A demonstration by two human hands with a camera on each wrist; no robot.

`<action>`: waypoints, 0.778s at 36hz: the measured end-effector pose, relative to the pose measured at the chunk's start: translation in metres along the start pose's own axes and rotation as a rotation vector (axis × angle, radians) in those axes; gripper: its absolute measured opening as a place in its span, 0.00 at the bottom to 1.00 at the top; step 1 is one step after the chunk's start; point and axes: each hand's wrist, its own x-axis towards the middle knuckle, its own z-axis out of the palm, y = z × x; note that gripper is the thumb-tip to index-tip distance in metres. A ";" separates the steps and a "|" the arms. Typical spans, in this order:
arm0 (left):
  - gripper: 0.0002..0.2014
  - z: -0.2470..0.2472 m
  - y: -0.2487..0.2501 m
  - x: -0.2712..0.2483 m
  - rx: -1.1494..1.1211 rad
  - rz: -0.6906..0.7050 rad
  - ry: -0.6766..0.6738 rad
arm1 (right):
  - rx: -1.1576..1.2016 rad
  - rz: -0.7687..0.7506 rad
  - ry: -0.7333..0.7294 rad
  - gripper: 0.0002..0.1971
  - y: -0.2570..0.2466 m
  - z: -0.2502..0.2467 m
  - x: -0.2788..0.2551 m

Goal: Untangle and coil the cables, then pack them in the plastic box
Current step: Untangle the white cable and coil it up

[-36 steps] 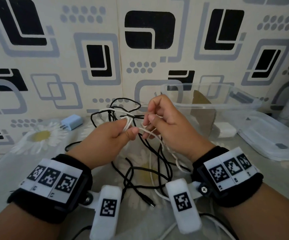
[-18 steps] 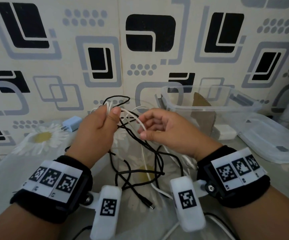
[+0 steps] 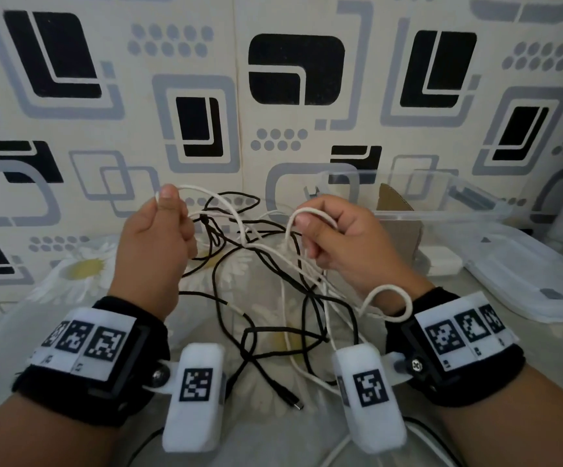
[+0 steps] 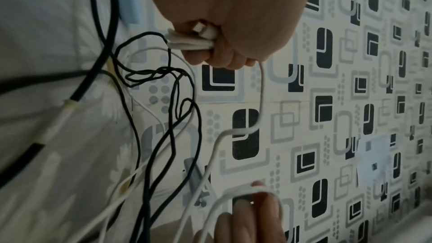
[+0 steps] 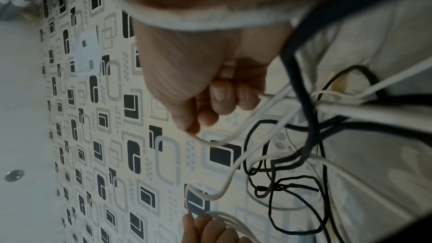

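Two hands are raised over the bench (image 3: 10, 332), which is covered by a daisy-print cloth and backed by a patterned wall (image 3: 293, 69). At the far right edge stands the clear plastic box (image 3: 468, 210), open, with a piece of cardboard (image 3: 398, 224) inside; its lid (image 3: 536, 281) lies flat just beside it on the right. A white charger (image 3: 441, 261) sits against the box at its near side. A black cable (image 3: 249, 332) sprawls in loose loops across the middle of the bench, tangled with a white cable (image 3: 310, 281). Left hand (image 3: 153, 244): fingers curled into a fist, gripping several folded strands of the white cable, thumb pressed on top. Right hand (image 3: 347, 244): fingers curled, pinching a loop of the same white cable; another loop rests against its wrist. White cable spans between the two hands.
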 end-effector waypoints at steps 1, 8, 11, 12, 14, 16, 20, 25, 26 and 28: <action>0.19 -0.001 0.000 0.001 -0.011 -0.012 0.004 | 0.064 -0.019 0.017 0.07 -0.001 -0.001 0.000; 0.19 -0.003 -0.001 0.005 -0.108 -0.148 -0.005 | 0.231 -0.049 -0.023 0.15 -0.008 -0.007 0.003; 0.20 -0.005 -0.001 0.008 -0.234 -0.262 -0.042 | 0.227 -0.038 -0.060 0.15 -0.009 -0.007 0.003; 0.20 -0.006 -0.001 0.008 -0.290 -0.294 -0.055 | 0.226 -0.040 -0.071 0.15 -0.010 -0.008 0.003; 0.20 -0.008 0.000 0.010 -0.392 -0.338 -0.087 | 0.221 -0.038 -0.086 0.14 -0.013 -0.010 0.003; 0.20 -0.010 0.002 0.011 -0.484 -0.388 -0.121 | 0.217 -0.041 -0.098 0.13 -0.017 -0.014 0.003; 0.19 -0.014 0.003 0.016 -0.602 -0.444 -0.137 | 0.259 -0.084 -0.096 0.10 -0.028 -0.029 0.003; 0.19 -0.017 0.004 0.019 -0.641 -0.450 -0.116 | 0.192 -0.051 -0.066 0.08 -0.047 -0.053 0.002; 0.18 -0.017 0.006 0.019 -0.645 -0.444 -0.115 | 0.139 -0.039 -0.047 0.10 -0.051 -0.057 0.003; 0.18 -0.018 0.009 0.021 -0.647 -0.438 -0.108 | 0.023 -0.025 -0.003 0.14 -0.061 -0.062 0.004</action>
